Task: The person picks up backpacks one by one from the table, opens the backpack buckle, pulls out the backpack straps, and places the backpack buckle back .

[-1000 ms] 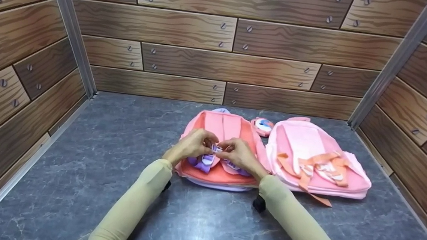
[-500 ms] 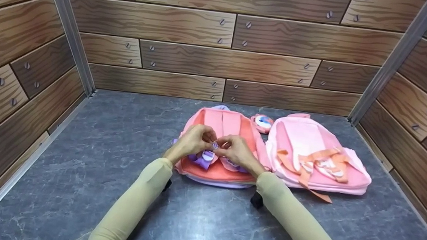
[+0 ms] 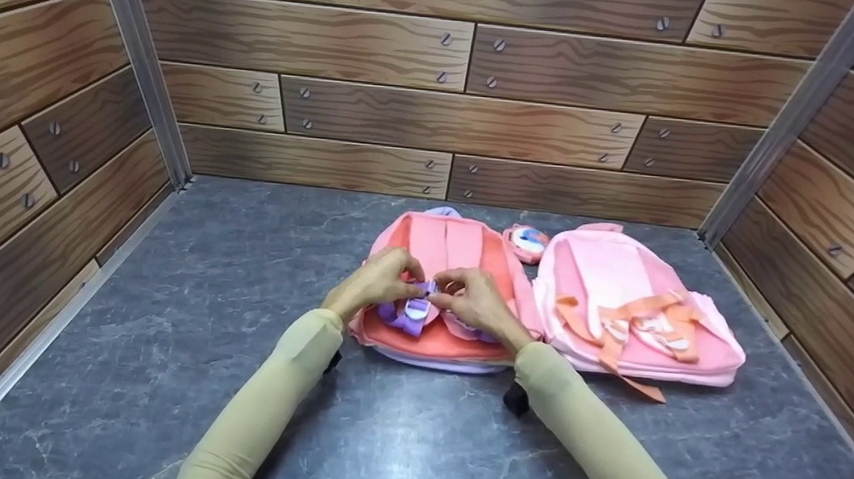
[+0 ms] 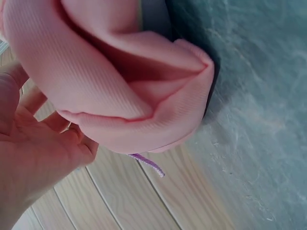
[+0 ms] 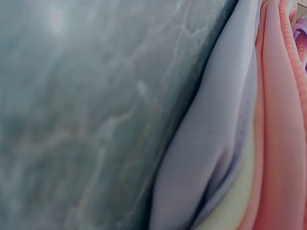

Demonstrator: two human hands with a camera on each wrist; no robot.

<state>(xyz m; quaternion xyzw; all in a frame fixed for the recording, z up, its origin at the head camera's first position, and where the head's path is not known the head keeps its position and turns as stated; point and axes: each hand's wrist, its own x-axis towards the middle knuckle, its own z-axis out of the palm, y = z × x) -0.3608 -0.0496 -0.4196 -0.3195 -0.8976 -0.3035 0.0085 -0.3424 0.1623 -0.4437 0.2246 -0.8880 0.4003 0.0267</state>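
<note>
Coral backpack (image 3: 465, 256) lies flat on the table (image 3: 243, 294), strap side up, directly beneath both my hands. My left hand (image 3: 375, 279) pinches the purple strap (image 3: 430, 285) between thumb and forefinger. My right hand (image 3: 474, 301) meets it from the opposite side, thumb and forefinger drawn together on the same short section; the exact detail between the tips is too small to tell. Probable reason for the two-sided pinch: webbing is limp, so each hand steadies it against the other.

White buckle (image 3: 416, 312) sits just below my left fingertips, purple webbing looped around it. Bag is laid this way, I judge, so the straps face me.

Left wrist view: folded pink fabric of the bag bulges beside my fingers; a purple cord (image 4: 148, 164) pokes out below it. Right wrist view: bag edge and table, no fingers shown.

Right of my right hand: pink backpack (image 3: 609, 267), orange straps (image 3: 647, 309) bunched on top. Beyond that hand, between the two bags: a round charm (image 3: 529, 241).
</note>
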